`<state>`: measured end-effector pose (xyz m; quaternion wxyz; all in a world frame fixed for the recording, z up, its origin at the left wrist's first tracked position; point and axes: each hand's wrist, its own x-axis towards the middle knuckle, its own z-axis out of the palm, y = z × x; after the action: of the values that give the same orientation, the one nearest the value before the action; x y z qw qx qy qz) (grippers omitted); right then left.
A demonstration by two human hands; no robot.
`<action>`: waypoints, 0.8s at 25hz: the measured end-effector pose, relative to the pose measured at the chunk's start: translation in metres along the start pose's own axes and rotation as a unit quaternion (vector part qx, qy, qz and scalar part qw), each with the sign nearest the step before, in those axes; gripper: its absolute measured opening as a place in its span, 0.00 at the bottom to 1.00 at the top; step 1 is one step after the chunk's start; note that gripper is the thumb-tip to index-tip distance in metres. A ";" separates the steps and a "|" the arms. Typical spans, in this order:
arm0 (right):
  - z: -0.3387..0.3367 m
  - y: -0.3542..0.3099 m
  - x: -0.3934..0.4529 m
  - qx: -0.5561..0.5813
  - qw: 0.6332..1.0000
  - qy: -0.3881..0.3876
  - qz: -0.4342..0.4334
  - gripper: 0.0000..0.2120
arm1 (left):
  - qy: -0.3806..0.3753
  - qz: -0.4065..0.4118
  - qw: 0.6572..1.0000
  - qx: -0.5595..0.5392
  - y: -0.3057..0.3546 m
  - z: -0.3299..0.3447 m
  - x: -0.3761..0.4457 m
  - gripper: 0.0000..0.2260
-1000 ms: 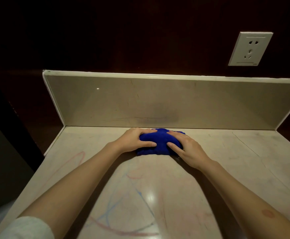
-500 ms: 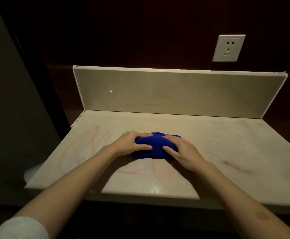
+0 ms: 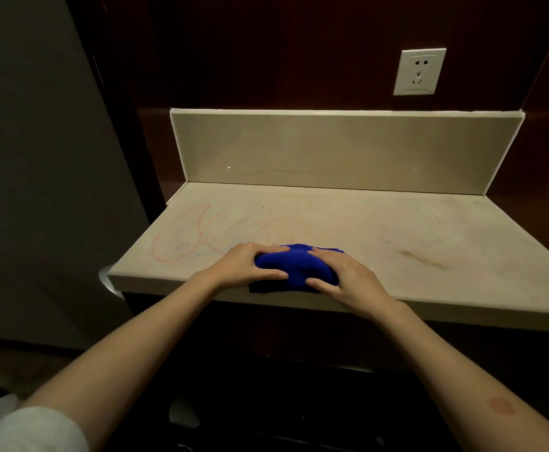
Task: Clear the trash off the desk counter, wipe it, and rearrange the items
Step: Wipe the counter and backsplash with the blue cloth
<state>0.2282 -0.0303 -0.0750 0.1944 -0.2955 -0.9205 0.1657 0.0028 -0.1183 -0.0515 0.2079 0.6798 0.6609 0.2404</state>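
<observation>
Both hands press a bunched blue cloth at the near edge of the counter.

The left hand (image 3: 247, 267) and right hand (image 3: 348, 282) curl their fingers round the blue cloth (image 3: 294, 265) on the counter (image 3: 348, 223); it looks soft, light and easily bunched, so holding both ends should keep it flat over the red scribbles (image 3: 185, 239).

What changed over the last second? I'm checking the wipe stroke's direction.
Both hands, left hand and right hand, dragged the blue cloth from the backsplash back to the counter's front edge. Both hands still hold it; the red scribbles remain.
</observation>
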 end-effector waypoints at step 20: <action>0.014 0.044 0.122 -0.003 1.000 0.007 0.007 0.21 | 0.013 0.016 1.000 -0.005 -0.072 -0.042 0.111 0.21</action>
<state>0.1513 0.0756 -0.0739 0.1991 -0.3041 -0.9173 0.1623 -0.0782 -0.0064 -0.0555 0.1990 0.6858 0.6516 0.2560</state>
